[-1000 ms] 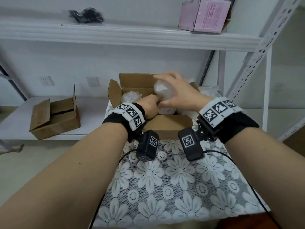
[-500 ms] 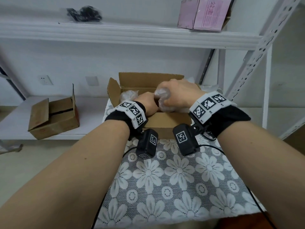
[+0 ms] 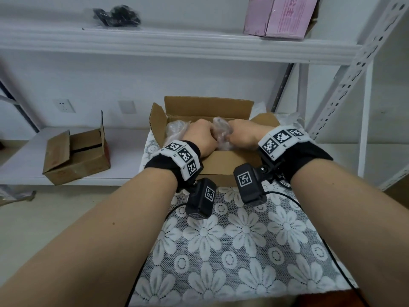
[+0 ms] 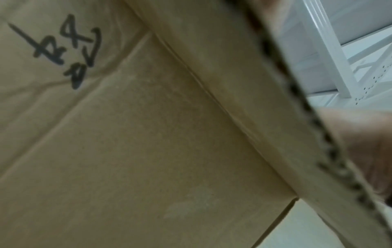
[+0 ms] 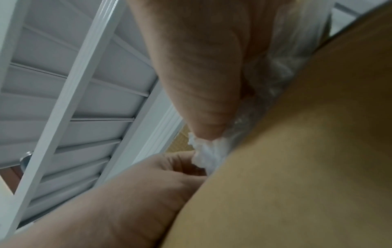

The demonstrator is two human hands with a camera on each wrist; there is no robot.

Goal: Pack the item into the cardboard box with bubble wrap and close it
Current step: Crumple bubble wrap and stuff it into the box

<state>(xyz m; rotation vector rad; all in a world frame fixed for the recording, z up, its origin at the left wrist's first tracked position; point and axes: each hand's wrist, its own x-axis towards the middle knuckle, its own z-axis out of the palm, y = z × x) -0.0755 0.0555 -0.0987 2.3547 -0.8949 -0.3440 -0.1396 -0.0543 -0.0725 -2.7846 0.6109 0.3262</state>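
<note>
White metal shelving [image 3: 177, 44] fills the room behind a small surface [image 3: 243, 251] covered in a grey lace cloth with white flowers. The open cardboard box [image 3: 208, 107] stands at the far end of that cloth with its flaps up. A second, half-open carton [image 3: 75, 156] lies on the lower shelf to the left, a pink box [image 3: 278, 16] sits on the upper shelf, and a dark bundle [image 3: 117, 15] lies further along it. A second ago the right hand [image 3: 245, 136] lay spread over the top of the bubble wrap [image 3: 221, 136]. It has since sunk into the box, and both hands are now low inside, close together, with knuckles up and fingers curled into the plastic. The left hand [image 3: 199, 138] grips the wrap from its side, and the right wrist view shows a thumb and fingers pinching the crumpled plastic against the near box wall [image 5: 307, 151]. More wrap [image 3: 174, 129] bulges in the left part of the box. The item itself cannot be seen; it is presumably under or inside the wrap between the hands. This looks like the padding being pushed down around the item, so the packing is nearly done. The four flaps are all open, and closing them is the step that remains.
</note>
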